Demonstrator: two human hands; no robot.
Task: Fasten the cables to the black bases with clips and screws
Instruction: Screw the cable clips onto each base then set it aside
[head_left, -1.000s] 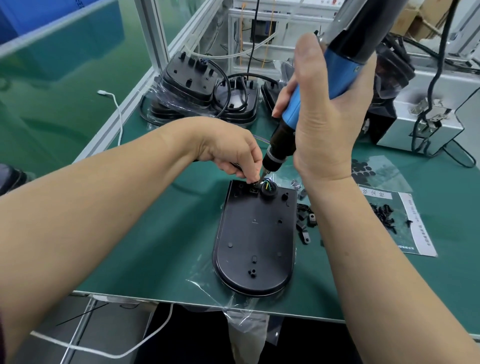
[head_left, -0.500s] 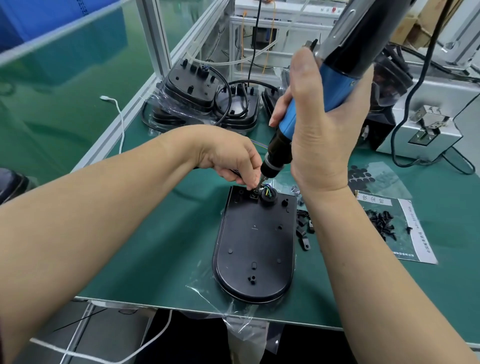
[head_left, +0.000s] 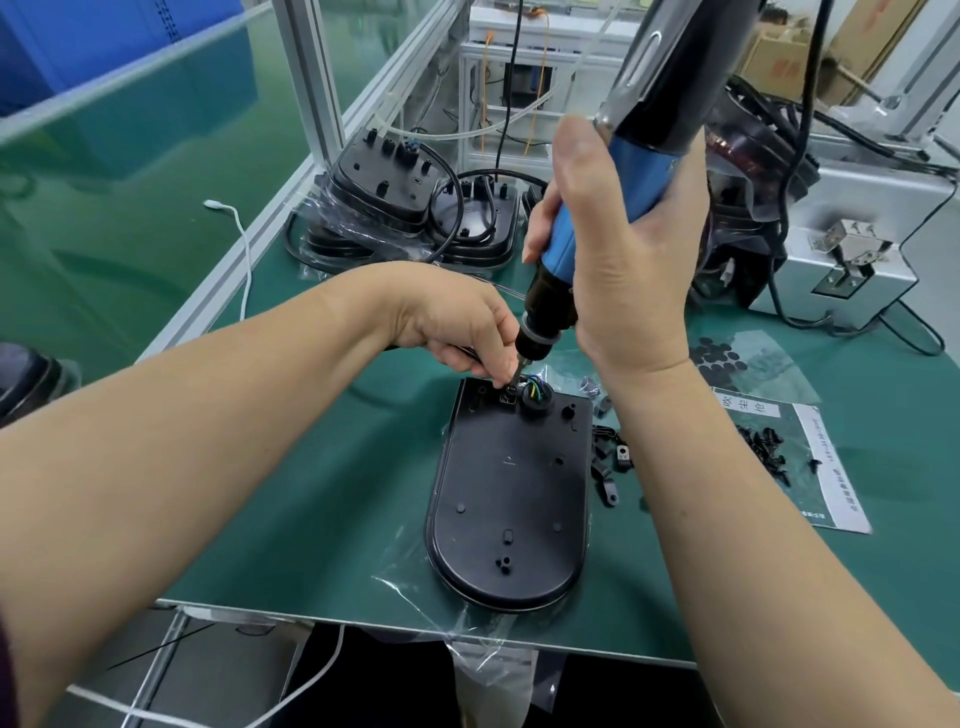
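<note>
On the desk (head_left: 332, 519), a clip (head_left: 508, 399) on the black base (head_left: 509, 499) was pinched by the left hand (head_left: 457, 332) and a screwdriver (head_left: 639, 176) gripped in the right hand (head_left: 623, 260); the cable (head_left: 536, 389) could have been nicked by a slipping bit.

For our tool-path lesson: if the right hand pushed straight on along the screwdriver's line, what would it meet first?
Probably the top end of the black base, beside the fingers of the left hand; depth is unclear.
</note>
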